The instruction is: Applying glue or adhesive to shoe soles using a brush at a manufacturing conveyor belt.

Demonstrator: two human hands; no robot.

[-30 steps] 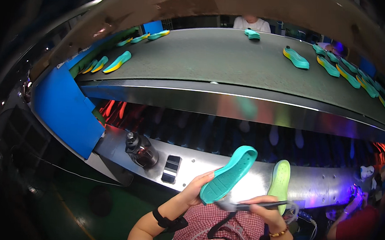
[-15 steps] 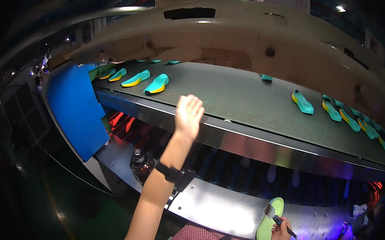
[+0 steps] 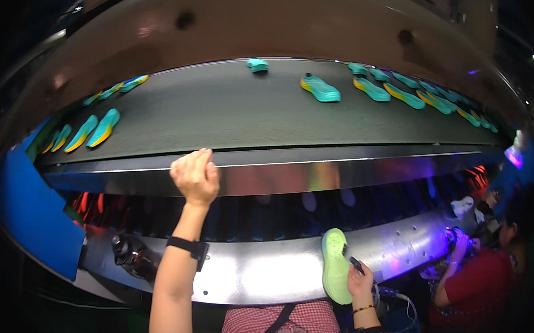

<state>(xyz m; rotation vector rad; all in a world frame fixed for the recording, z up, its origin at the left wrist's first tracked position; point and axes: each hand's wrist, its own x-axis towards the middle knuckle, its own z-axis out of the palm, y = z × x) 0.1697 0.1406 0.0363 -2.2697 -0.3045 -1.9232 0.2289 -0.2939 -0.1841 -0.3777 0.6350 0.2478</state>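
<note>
Up at the near metal edge of the conveyor belt (image 3: pixel 270 123), the person's left hand (image 3: pixel 196 175) is raised with its fingers curled loosely inward, and it grips nothing; it sits right at the belt's shiny front rail, and whether it touches the rail I cannot tell. A dark band wraps that wrist. Below the belt, against the curved steel ledge (image 3: pixel 259 277), the right hand (image 3: pixel 361 286) is closed around a slim dark tool (image 3: pixel 353 261) and presses against a pale green shoe sole (image 3: pixel 335 265), which stands on end just left of that hand. On the belt itself lie many teal and yellow soles (image 3: pixel 319 88): a pair far left of the raised hand, a long row along the far right. Beyond the belt's right end, another person in red (image 3: pixel 478 286) bends over work under violet light.
</note>
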